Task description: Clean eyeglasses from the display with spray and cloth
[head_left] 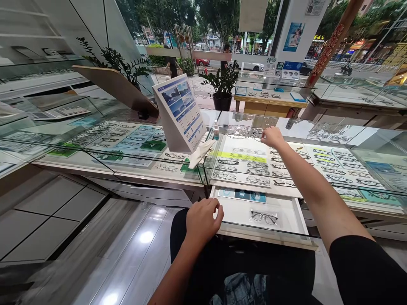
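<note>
My right hand [272, 136] reaches out over the glass counter top [286, 131], its fingers closed in a pinch. Directly left of its fingertips lie eyeglasses [257, 132], and more eyeglasses [235, 130] in clear wrapping lie further left. Whatever the pinch holds is too small to make out. My left hand [204, 217] is loosely curled with nothing visible in it, above my lap by the left corner of a pulled-out white drawer [235, 205]. In that drawer, black-rimmed eyeglasses [263, 217] rest in a clear bag, in front of blue printed cards [242, 195].
A desk calendar [179, 114] stands on the counter, with a small bottle [216, 130] and a white tissue [201, 153] nearby. Rows of eyeglass frames [257, 169] show under the glass. Beyond are a potted plant [222, 87] and another display table [270, 99].
</note>
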{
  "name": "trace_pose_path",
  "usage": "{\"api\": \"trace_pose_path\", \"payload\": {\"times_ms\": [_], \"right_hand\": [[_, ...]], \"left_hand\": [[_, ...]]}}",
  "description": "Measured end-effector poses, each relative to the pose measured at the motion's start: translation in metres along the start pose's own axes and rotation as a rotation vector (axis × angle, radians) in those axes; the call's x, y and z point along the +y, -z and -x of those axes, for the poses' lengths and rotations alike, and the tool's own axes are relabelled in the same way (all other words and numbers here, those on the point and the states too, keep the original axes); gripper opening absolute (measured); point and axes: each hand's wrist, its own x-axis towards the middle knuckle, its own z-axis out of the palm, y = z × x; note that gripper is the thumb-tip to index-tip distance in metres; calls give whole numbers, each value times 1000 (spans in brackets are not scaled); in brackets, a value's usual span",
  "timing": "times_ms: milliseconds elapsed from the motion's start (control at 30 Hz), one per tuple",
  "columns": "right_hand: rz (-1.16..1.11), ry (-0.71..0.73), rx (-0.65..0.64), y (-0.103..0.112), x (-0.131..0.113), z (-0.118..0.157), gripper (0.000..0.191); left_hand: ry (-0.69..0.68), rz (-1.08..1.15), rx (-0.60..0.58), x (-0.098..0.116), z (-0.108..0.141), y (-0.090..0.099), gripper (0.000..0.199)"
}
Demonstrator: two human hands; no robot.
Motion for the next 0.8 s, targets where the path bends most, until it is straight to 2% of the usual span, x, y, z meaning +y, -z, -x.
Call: {"api": "trace_pose_path", "payload": {"times_ms": [267,500,600,667,733,800], "right_hand": [[-87,-44,-45,18,-8,37,16],[-305,-5,-170,49,-32,107,16],[-459,68,-289,69,-41,149,12],[-672,147,-431,80,-48,178,11],[-868,185,-595,86,-54,205,11],[-957,159,-719,85,-61,228,13]], "left_hand": [[-12,3,18,0,0,-2,25],[-7,10,-1,-1,-1,-1,25],[4,15,-23,-1,-1,-1,27],[26,28,-62,-1,-1,2,28],[17,82,-168,-4,-5,11,28],[-68,175,-328,-7,-16,27,26]]}}
